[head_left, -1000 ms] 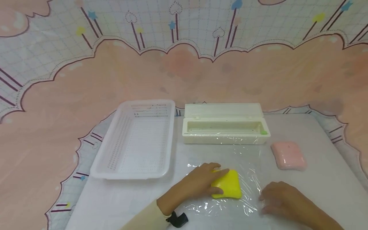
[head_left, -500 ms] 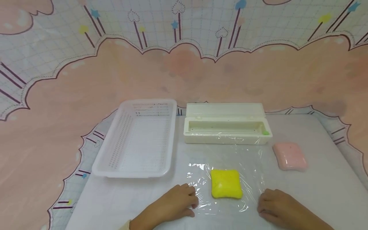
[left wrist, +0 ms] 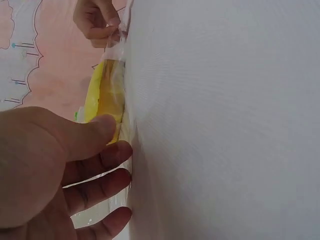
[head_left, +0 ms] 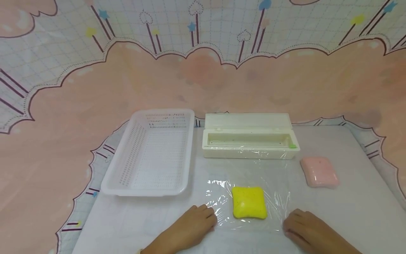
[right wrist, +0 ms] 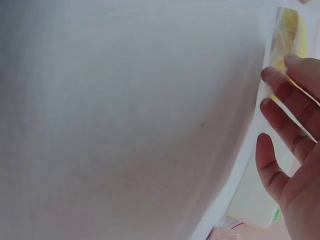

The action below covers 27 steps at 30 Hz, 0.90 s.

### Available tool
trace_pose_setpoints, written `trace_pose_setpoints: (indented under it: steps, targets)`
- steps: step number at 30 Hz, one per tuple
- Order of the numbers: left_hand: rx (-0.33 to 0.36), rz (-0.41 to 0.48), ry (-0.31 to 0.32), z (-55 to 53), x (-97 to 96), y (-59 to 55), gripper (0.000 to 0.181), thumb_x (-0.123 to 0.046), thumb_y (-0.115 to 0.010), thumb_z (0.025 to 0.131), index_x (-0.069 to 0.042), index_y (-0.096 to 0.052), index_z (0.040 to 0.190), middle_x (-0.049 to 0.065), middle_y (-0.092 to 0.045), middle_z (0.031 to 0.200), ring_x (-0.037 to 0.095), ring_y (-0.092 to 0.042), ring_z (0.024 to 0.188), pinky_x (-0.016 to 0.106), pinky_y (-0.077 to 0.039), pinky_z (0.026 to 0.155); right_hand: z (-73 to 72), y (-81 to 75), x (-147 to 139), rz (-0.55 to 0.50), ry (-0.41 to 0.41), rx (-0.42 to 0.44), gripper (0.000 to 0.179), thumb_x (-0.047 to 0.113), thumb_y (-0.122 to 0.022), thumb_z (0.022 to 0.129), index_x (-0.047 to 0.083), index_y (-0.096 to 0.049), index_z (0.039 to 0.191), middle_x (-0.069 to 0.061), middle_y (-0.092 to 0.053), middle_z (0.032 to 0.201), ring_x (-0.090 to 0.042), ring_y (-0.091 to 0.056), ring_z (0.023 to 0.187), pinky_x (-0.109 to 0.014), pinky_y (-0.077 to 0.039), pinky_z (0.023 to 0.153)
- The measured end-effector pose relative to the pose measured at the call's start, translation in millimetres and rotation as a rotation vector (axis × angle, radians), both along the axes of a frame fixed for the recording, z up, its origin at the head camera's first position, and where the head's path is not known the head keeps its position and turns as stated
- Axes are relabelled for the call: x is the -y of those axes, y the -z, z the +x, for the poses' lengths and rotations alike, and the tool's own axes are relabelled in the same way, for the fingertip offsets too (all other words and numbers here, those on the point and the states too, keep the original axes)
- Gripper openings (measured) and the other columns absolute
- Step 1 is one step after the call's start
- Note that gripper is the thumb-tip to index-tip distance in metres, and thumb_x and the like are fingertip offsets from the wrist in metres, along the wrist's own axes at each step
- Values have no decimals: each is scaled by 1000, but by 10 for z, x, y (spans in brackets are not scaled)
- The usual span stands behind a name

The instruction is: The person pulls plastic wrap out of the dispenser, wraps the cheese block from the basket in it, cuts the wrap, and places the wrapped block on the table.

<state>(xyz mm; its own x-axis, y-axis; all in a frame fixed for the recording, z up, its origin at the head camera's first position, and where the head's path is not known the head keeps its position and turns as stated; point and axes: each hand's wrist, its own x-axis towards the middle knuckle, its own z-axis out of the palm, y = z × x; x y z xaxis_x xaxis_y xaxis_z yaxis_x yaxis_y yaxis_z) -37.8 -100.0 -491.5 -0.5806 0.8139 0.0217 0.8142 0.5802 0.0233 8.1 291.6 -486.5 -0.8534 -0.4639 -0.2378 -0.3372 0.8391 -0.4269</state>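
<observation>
Since a second ago, my left hand (head_left: 190, 226) has left the yellow block (head_left: 249, 203) for the near edge of the plastic wrap (head_left: 221, 197). I pinch that edge at seven o'clock, my right hand (head_left: 307, 226) at five. Nearly square, without a clear long axis, the block sits on the wrap between: my left hand's two o'clock, my right's ten, about equally near.

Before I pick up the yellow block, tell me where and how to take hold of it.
Probably best from above, gripping the yellow block across its left and right sides: it lies flat, its top looks gently domed, and those sides show between rounded corners. I'd avoid the near side, since the clear film passes in front of it between the left hand and right hand.
</observation>
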Motion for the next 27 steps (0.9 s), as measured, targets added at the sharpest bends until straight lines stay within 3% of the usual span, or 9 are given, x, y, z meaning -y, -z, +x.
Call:
trace_pose_setpoints:
  steps: [4,8,15,21,27]
  targets:
    - [44,14,-22,0,20,18,17,-42,-68,95,-27,-64,100,-13,-56,95,5,-50,87,19,-39,72,19,-6,8,21,67,40,20,63,-53,98,47,-62,105,32,-52,94,7,-45,83,-22,-54,79]
    - [97,-5,-35,-11,16,2,28,-51,-72,89,-29,-64,103,-14,-55,96,5,-49,90,20,-41,75,5,-11,15,35,77,25,23,65,-51,98,46,-62,105,31,-51,97,7,-45,85,-23,-55,80]
    - [85,4,-45,-39,-15,-13,14,-43,-72,92,-31,-67,96,-14,-56,93,6,-49,86,18,-36,71,-23,-36,19,13,123,28,19,64,-50,100,47,-60,102,33,-54,100,8,-46,85,-22,-57,81]
    - [152,-22,-73,-30,-40,-13,38,-61,-68,89,-28,-63,107,-14,-52,92,7,-45,86,20,-32,71,-4,-78,23,15,142,33,22,62,-51,99,44,-62,105,33,-57,98,7,-48,86,-27,-57,83]
    - [43,-49,-73,-21,-108,23,16,-45,-69,94,-31,-65,101,-13,-54,91,8,-47,84,20,-29,68,16,-96,10,45,189,18,23,57,-56,99,41,-65,112,32,-59,106,5,-50,93,-33,-58,91]
